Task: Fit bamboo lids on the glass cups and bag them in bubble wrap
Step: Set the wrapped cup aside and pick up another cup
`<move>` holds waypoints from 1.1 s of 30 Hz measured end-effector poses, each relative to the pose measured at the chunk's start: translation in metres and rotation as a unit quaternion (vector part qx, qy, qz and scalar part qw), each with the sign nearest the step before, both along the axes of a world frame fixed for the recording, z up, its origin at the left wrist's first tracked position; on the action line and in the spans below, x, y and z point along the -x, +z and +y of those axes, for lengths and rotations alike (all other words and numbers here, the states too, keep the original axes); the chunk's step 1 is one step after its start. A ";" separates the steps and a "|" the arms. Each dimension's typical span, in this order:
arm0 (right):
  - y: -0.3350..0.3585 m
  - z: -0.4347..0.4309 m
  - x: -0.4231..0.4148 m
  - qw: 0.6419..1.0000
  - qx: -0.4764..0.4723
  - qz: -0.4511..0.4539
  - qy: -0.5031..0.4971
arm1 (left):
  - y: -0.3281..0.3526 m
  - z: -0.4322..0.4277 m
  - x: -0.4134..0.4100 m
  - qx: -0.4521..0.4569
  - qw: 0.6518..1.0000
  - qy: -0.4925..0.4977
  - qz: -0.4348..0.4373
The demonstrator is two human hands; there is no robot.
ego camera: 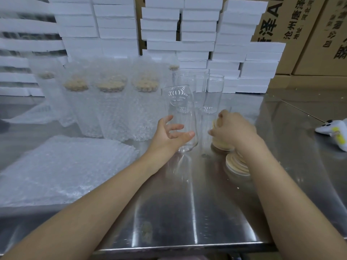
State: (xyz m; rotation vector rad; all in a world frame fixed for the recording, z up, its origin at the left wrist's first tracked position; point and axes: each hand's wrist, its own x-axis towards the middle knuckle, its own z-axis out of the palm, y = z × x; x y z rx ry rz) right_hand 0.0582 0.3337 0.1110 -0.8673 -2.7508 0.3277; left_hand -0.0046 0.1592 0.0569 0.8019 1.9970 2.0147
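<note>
Nearest: steel counter (187,212), with a flat pile of bubble-wrap bags (62,169) lying at the left.

Further in, to the right: bamboo lids (237,166) fanned in a low slumped stack, with a taller stack just behind. Right grip (232,128) curled down over that taller stack, fingertips pinching at its top lids.

Level with it, to the left: left grip (169,134) half-closed round the lower body of a tilted glass cup (185,117), thumb on the glass, base on the counter. Hard to judge how firm the contact is, given clear glass and some blur.

On handling:
- **Cup:** thin, rigid, slick and breakable, top-heavy while tipped. Best taken round the mid-body with fingers and thumb opposed, never by the rim.
- **Lids:** light and stiff. Best lifted singly by the edge, since the stack looks ready to slide.
- **Bags:** soft and limp, so likely to need opening with one grip while the other lowers the cup in.

Behind the tilted cup: bare cups (212,92) standing close together, near enough to knock with a careless sweep. Left of those: bagged cups (112,109) in a row, lids showing through the wrap. Far right on the counter: a white handheld device (332,134), well apart.

At the back: white foam boxes (197,34) stacked high, and cardboard cartons (309,34) beyond them.
</note>
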 end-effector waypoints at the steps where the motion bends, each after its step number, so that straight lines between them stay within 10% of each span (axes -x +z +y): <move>1: 0.002 0.000 0.002 0.996 0.045 0.072 0.008 | 0.000 0.000 0.000 0.000 1.000 0.000 -0.002; 3: 0.009 -0.003 0.005 0.938 0.229 0.255 0.041 | 0.000 0.000 0.001 0.003 1.000 -0.003 -0.002; 5: 0.016 -0.008 0.003 0.800 0.437 0.398 0.103 | -0.001 0.000 0.001 0.014 1.000 -0.017 0.003; 9: 0.022 -0.021 0.001 0.666 0.523 0.490 0.207 | -0.003 0.000 -0.001 0.039 0.996 -0.078 0.025; 17: 0.014 -0.037 0.007 0.752 0.392 0.464 0.256 | -0.007 0.002 -0.002 0.042 0.990 -0.127 0.043; 33: -0.002 -0.044 0.014 0.764 0.286 0.489 0.309 | -0.010 -0.001 -0.003 0.051 0.989 -0.127 0.053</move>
